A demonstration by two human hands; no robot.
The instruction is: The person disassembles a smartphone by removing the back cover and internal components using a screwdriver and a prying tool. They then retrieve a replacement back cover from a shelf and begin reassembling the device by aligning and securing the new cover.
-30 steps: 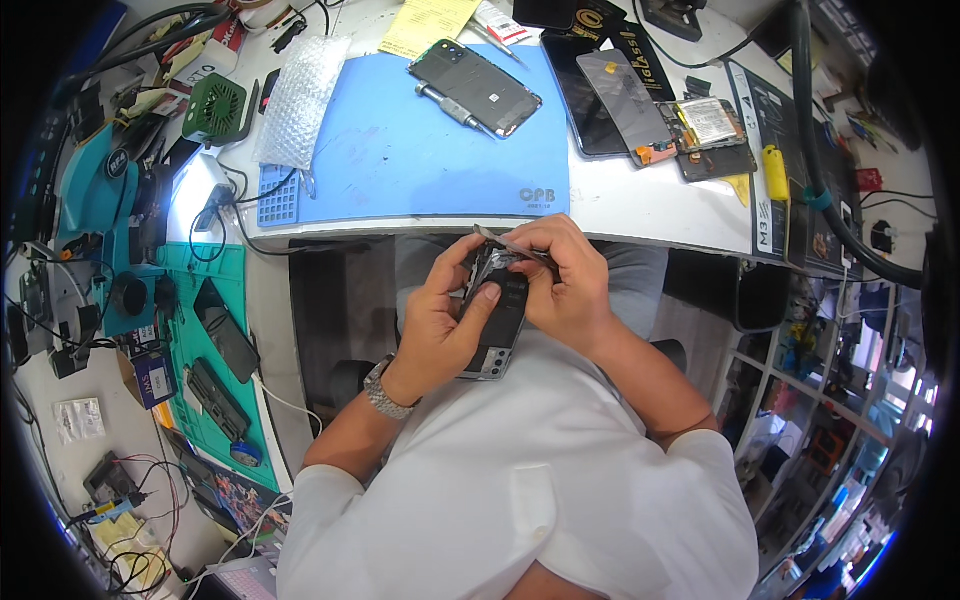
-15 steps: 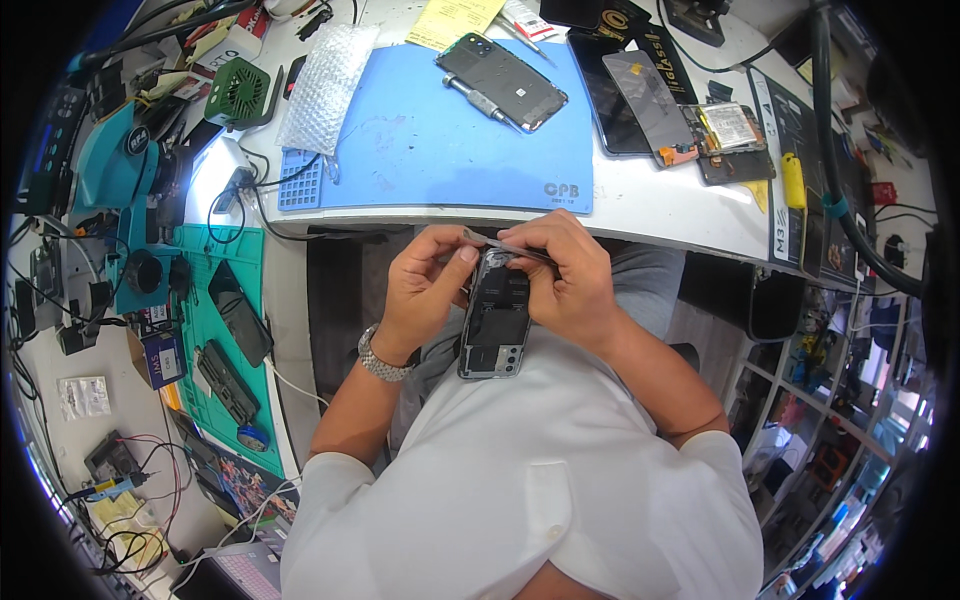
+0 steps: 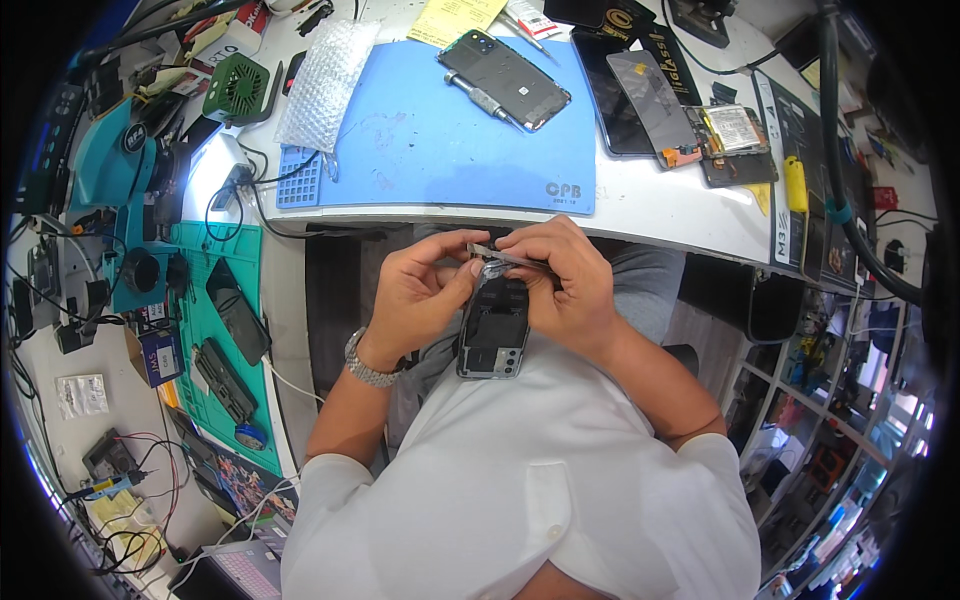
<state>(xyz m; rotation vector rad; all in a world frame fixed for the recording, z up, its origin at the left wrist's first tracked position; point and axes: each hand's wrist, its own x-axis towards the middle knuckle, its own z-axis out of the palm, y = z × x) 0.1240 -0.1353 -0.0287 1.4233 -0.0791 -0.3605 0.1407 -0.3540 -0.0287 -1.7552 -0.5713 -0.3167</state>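
A smartphone with its back off (image 3: 496,330) is upright against my shirt, its dark inner side and camera lenses showing, cameras at the lower end. Across its upper end lies a thin grey flat piece (image 3: 508,259), seen nearly edge-on; its exact kind is unclear. My left hand (image 3: 425,288) is closed, with thumb and forefinger at the left end of this piece. From the other side my right hand (image 3: 568,283) pinches it, fingers over the top and thumb beneath, near the phone's upper right edge. The fingers hide part of the phone's top.
Ahead, a blue mat (image 3: 450,150) on the white bench carries a phone back part (image 3: 525,90) and a screwdriver (image 3: 478,98). Bubble wrap (image 3: 325,85) lies at its left, loose screens (image 3: 650,100) at its right. On the left, a green mat (image 3: 215,290) holds phones and a cable.
My left hand has shifted slightly left, its forefinger straighter and thumb nearer the thin piece. My right hand keeps its pinch, and the phone stays almost in place.
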